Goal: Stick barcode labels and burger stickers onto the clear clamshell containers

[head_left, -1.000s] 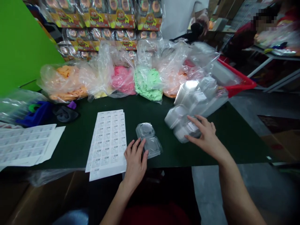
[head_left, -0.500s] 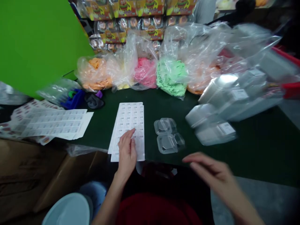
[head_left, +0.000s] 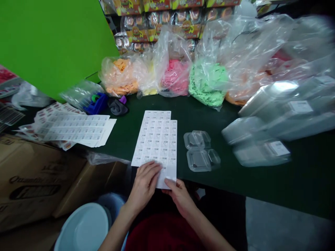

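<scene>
Right grip (head_left: 181, 198) pinches the label sheet (head_left: 165, 148); left grip (head_left: 145, 179) touches it.

Left grip (head_left: 145, 182) palm-down, slightly curled; right grip (head_left: 181, 198) pinching.

White label sheets (head_left: 139, 156) overlap unevenly, the upper sheet (head_left: 164, 144) held by its near edge in the right grip (head_left: 181, 196).

I can't read the tiny print on the label sheets (head_left: 157, 139) mid-frame; the right hand's (head_left: 180, 197) fingertips partly vanish beneath. At right, clear containers (head_left: 277, 101) blur, running off-frame. The bottom edge crops a pale basin (head_left: 82, 226).
</scene>
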`<state>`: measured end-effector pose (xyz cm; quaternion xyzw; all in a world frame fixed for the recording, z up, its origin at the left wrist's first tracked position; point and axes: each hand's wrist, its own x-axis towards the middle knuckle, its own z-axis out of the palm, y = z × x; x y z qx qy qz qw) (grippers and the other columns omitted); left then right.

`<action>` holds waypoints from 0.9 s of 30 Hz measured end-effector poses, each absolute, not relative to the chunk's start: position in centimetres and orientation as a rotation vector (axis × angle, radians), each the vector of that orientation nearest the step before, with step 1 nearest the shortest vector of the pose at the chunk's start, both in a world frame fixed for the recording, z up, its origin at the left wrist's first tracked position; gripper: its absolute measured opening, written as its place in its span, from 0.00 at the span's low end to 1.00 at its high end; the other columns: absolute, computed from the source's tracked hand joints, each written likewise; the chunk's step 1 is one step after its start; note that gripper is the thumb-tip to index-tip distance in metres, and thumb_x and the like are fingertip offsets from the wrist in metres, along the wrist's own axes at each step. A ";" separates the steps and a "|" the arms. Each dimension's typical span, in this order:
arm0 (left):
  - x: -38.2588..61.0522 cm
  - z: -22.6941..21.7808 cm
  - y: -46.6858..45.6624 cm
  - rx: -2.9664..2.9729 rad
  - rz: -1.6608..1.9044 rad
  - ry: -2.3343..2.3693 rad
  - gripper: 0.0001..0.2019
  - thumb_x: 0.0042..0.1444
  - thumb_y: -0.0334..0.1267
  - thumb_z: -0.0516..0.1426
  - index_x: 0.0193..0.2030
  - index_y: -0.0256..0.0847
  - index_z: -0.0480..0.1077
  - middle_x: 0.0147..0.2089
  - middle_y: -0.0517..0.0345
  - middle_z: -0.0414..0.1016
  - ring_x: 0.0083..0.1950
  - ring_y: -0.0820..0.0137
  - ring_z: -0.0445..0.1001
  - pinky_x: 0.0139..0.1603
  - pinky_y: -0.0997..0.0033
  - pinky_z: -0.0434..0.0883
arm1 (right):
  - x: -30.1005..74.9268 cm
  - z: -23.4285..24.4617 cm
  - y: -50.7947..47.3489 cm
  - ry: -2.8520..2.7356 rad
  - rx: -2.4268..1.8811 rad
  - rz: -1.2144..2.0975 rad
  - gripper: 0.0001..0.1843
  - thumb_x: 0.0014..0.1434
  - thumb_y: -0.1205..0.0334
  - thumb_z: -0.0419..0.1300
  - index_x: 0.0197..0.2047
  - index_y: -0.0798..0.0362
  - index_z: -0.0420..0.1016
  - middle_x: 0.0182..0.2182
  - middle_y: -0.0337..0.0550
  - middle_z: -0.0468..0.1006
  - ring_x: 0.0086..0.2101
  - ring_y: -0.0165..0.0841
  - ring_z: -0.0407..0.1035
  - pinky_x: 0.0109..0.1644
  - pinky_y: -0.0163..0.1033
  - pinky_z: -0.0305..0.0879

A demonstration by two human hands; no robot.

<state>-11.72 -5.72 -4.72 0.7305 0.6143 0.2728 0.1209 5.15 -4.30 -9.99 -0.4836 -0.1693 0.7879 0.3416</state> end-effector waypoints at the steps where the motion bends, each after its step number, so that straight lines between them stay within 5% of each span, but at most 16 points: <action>1: -11.7 -4.2 -5.7 2.167 0.779 1.769 0.12 0.73 0.32 0.56 0.58 0.43 0.76 0.56 0.49 0.84 0.61 0.57 0.80 0.62 0.48 0.76 | 5.2 -9.8 -4.3 -0.503 -1.265 2.024 0.28 0.46 0.43 0.80 0.44 0.53 0.87 0.45 0.50 0.88 0.44 0.45 0.79 0.47 0.47 0.77; 7: -11.6 -2.3 -5.0 2.489 0.567 1.644 0.09 0.72 0.32 0.54 0.47 0.38 0.77 0.44 0.50 0.84 0.43 0.60 0.81 0.46 0.56 0.78 | 5.7 -8.2 -3.4 -1.208 -1.106 1.815 0.17 0.64 0.52 0.67 0.47 0.54 0.89 0.42 0.46 0.88 0.46 0.46 0.79 0.58 0.49 0.73; 12: -11.4 -2.6 -4.2 2.359 0.576 1.673 0.08 0.70 0.31 0.55 0.40 0.40 0.76 0.35 0.54 0.80 0.37 0.63 0.79 0.39 0.65 0.75 | 5.6 -7.4 -2.9 -1.080 -1.168 1.871 0.17 0.60 0.49 0.68 0.36 0.56 0.87 0.32 0.44 0.85 0.35 0.41 0.75 0.46 0.44 0.74; 19: -11.4 -3.2 -3.5 1.503 0.999 1.978 0.08 0.70 0.39 0.56 0.41 0.42 0.76 0.40 0.56 0.83 0.32 0.70 0.78 0.30 0.74 0.72 | 5.3 -7.8 -3.5 -0.918 -1.249 1.912 0.20 0.56 0.46 0.69 0.30 0.57 0.84 0.23 0.42 0.79 0.27 0.34 0.67 0.35 0.39 0.67; 24: -11.1 -1.9 -4.2 1.974 0.817 1.805 0.06 0.70 0.36 0.58 0.47 0.43 0.78 0.46 0.53 0.84 0.46 0.62 0.82 0.46 0.66 0.78 | 5.4 -7.3 -3.4 -0.908 -1.215 1.916 0.18 0.55 0.47 0.71 0.30 0.56 0.84 0.24 0.40 0.78 0.28 0.34 0.67 0.36 0.38 0.68; 27: -10.6 -1.9 -4.6 2.286 0.601 1.700 0.08 0.70 0.32 0.57 0.46 0.42 0.78 0.43 0.52 0.84 0.43 0.60 0.81 0.46 0.61 0.78 | 5.4 -7.0 -3.2 -0.915 -1.184 1.919 0.18 0.55 0.47 0.71 0.30 0.56 0.84 0.25 0.39 0.78 0.30 0.34 0.68 0.38 0.39 0.69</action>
